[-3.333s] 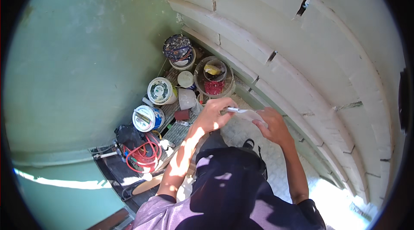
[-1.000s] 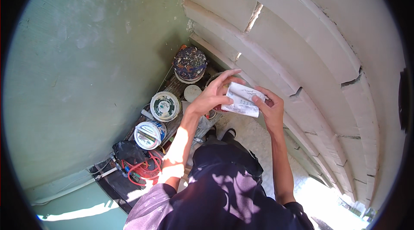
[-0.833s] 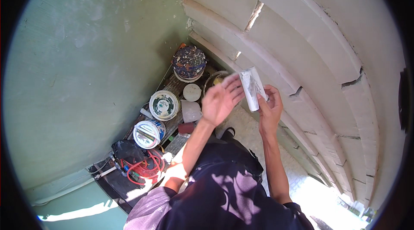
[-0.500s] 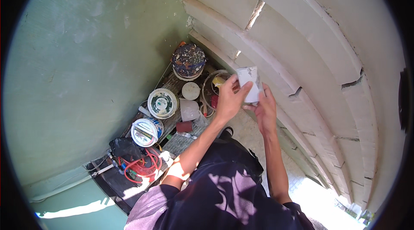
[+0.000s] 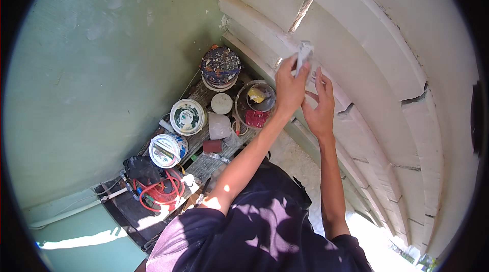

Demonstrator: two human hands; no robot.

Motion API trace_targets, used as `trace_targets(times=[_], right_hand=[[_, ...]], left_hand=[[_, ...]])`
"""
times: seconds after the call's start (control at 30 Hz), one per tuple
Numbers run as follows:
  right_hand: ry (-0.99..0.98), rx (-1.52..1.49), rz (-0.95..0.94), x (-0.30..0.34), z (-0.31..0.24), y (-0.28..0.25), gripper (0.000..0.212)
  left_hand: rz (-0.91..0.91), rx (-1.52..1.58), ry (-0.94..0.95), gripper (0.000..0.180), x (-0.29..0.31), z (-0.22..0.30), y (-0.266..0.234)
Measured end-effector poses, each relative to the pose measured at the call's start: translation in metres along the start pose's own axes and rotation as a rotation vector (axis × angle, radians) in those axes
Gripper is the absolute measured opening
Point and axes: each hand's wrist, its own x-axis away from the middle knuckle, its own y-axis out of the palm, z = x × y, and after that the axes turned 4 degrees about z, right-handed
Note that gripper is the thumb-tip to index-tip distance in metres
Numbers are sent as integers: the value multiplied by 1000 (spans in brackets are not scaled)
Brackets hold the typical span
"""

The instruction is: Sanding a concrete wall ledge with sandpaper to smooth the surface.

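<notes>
Head view: you pinch one white sheet [image 5: 304, 54] in your left hand [image 5: 291, 87], up and right of the basin [image 5: 241, 107].
The sheet sits between your left thumb and fingers, its upper end jutting past the fingertips; your one right hand [image 5: 320, 111], just beside, has its fingers loosely spread, and you can't tell whether any of them touches the sheet. The basin, one in number, holds one bowl [image 5: 266, 102] with one yellow lump [image 5: 256, 94], plus one red piece [image 5: 256, 118]. Of three buckets, one speckled bucket [image 5: 220, 64] stands up-left of the basin, and two white-lidded buckets [image 5: 187, 117] stand left and lower-left, above one red hose [image 5: 175, 193].
</notes>
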Motion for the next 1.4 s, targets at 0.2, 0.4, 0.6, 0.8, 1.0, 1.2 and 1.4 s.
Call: trace_targets(times=[0.2, 0.4, 0.6, 0.8, 1.0, 1.2, 1.4], right_hand=[[85, -30, -153, 67, 40, -26, 66], [246, 43, -275, 124, 61, -39, 56], [325, 40, -344, 139, 62, -41, 45], [276, 101, -401, 141, 64, -49, 42], [318, 67, -464, 148, 69, -50, 42], [254, 104, -442, 154, 73, -59, 40], [342, 100, -473, 158, 71, -64, 37]], left_hand=[[175, -50, 457, 38, -26, 19, 37], [97, -147, 788, 37, -38, 11, 83], [173, -222, 801, 26, -51, 0, 85], [276, -158, 708, 16, -73, 18, 69], [171, -136, 831, 15, -61, 6, 84], [179, -126, 721, 15, -87, 9, 60], [13, -85, 646, 23, -86, 11, 57]])
